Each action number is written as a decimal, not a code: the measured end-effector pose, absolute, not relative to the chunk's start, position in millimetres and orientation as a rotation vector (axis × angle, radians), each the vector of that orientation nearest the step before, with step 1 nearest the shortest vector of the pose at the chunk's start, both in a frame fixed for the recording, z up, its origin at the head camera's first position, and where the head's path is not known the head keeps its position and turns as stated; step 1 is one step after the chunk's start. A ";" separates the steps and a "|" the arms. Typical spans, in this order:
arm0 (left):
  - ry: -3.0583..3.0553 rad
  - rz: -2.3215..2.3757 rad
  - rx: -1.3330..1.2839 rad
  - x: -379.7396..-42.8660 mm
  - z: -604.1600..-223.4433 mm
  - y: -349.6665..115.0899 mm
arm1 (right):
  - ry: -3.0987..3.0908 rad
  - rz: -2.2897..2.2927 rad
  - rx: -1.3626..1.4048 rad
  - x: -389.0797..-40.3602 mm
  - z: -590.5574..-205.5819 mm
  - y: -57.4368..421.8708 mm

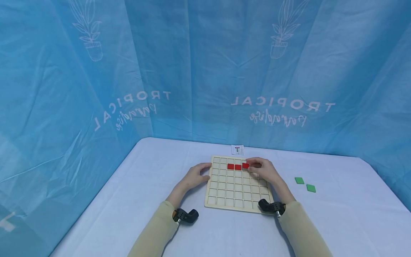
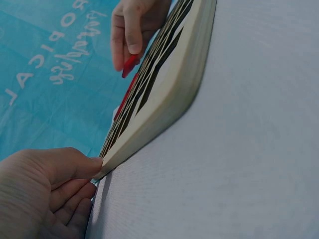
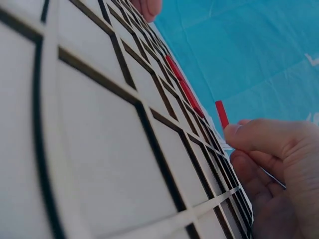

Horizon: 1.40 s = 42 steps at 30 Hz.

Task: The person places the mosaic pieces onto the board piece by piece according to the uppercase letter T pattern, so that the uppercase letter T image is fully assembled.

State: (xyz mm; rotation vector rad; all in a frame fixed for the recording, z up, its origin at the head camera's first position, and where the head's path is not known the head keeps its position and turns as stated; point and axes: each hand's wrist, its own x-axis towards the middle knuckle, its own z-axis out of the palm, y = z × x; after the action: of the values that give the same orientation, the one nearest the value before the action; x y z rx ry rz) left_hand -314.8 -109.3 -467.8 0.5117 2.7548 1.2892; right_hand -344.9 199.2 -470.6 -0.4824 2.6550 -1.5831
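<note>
A pale wooden grid board (image 1: 229,186) lies on the table, with two red square tiles (image 1: 234,167) side by side in cells near its far edge. My right hand (image 1: 264,170) pinches a third red tile (image 3: 222,113) between thumb and fingers. That tile is tilted just above the board, to the right of the other two. At the board's left edge, my left hand (image 1: 194,175) holds the rim, its thumb (image 2: 82,164) against the edge and the other fingers curled below. The index finger is mostly hidden in the left wrist view.
Two green square tiles (image 1: 299,180) lie on the white tablecloth (image 1: 346,214) right of the board. Behind the board is a small printed card (image 1: 237,150) showing a grid with coloured squares. Blue curtains (image 1: 212,71) with printed lettering hang at the back and sides.
</note>
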 end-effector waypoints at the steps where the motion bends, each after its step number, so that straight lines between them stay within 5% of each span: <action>1: 2.758 1.292 0.519 -314.3 -467.9 -109.3 | 2.661 -1.578 -0.480 -344.6 -470.8 198.8; 42: 2.729 1.299 0.476 -315.3 -468.0 -109.3 | 2.805 -1.466 -0.483 -339.1 -468.1 194.1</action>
State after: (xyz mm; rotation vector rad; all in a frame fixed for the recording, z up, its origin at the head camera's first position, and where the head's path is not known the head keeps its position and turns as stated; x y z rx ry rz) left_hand -315.3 -109.3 -468.0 0.4763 2.7291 1.2991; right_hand -339.1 194.1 -468.1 -0.4830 2.8047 -1.4657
